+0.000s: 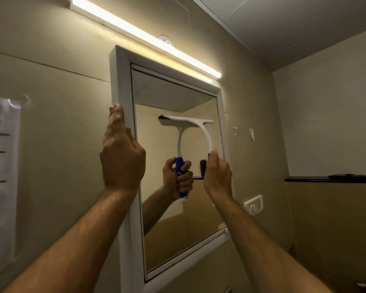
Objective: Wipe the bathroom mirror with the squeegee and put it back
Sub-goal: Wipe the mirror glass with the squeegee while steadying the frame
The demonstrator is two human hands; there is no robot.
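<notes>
**Mia:** When you look at the squeegee (206,136), what do you see?

**Ben:** Its white plastic blade bar lies flat against the mirror (178,218), up near the top of the glass. A thin white neck curves down from the bar into the right hand (217,176).

**Mia:** How is that hand holding it?

**Ben:** Its fingers are curled tight round the handle. In the shiny glass you can see the same hand again, and there the handle is blue and white.

**Mia:** And the other hand?

**Ben:** The left hand (120,153) holds the left side of the white frame (119,81). Its fingers are bent round the edge.

**Mia:** What is the frame like?

**Ben:** Smooth, flat and square at the corners. A long glowing light bar (146,37) sits on the wall just above it.

**Mia:** Anything else?

**Ben:** A crinkly plastic sheet (0,176) hangs on the left wall. A white switch plate (253,205) is right of the mirror, and a dark shelf (325,179) is farther right.
</notes>
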